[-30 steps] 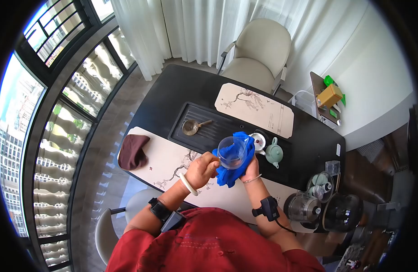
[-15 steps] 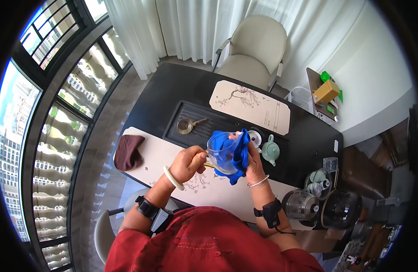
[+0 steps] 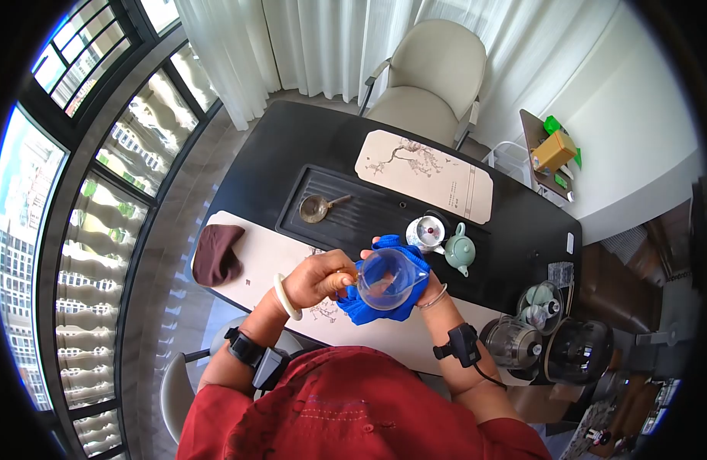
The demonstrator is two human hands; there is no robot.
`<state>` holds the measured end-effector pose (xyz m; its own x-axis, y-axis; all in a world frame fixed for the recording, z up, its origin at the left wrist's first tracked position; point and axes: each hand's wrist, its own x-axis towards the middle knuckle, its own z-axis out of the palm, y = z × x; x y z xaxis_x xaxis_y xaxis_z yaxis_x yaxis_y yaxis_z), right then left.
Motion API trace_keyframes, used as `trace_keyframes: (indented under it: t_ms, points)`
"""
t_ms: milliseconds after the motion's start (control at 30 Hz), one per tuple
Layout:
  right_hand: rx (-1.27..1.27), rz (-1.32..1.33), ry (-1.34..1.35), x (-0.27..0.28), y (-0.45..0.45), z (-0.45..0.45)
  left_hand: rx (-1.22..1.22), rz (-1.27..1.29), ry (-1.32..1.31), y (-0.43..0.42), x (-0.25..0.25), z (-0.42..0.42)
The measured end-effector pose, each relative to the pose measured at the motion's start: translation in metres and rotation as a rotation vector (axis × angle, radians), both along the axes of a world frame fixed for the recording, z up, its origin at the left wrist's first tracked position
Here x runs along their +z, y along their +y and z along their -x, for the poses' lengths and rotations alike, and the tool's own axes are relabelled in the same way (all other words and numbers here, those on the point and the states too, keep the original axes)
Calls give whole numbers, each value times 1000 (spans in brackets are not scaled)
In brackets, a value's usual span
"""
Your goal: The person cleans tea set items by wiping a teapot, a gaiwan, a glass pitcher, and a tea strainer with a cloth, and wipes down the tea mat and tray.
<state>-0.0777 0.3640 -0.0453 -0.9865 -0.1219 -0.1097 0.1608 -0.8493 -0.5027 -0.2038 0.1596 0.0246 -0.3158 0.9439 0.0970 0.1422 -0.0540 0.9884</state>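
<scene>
My left hand (image 3: 321,279) pinches the handle of a clear glass pitcher (image 3: 385,279), whose open mouth faces up toward me. Under and behind the pitcher, my right hand (image 3: 430,290) holds a bunched blue cloth (image 3: 361,310) against the glass; most of its fingers are hidden by the cloth. Just beyond stand a white lidded pot (image 3: 425,233) with a red knob and a pale green teapot (image 3: 460,251). A strainer (image 3: 313,208) with a handle lies on the ribbed black tray (image 3: 292,222).
A dark brown cloth (image 3: 218,255) rests on the near beige mat (image 3: 250,280). Another mat (image 3: 422,172) lies across the table. Glass kettles (image 3: 512,345) and a dark round appliance (image 3: 575,351) stand at the right. A chair (image 3: 436,73) is at the far side.
The pitcher has turned from tilted sideways to mouth upward. The blue cloth has moved from its side and inside to beneath and behind it. The white pot is now more visible.
</scene>
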Motion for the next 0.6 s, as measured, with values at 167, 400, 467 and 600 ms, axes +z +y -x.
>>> trace_keyframes:
  t_ms: [167, 400, 467, 600]
  points:
    - [136, -222, -57, -17, -2, 4, 21, 105, -580, -8, -19, -11]
    - [29, -143, -251, 11, -9, 18, 53, -6, -502, -4, -28, -14]
    - [81, -229, -240, 21, -10, 18, 15, 19, -430, -5, -16, -10]
    - [287, -453, -134, 24, -8, 13, -128, -121, 347, 1, -3, -1]
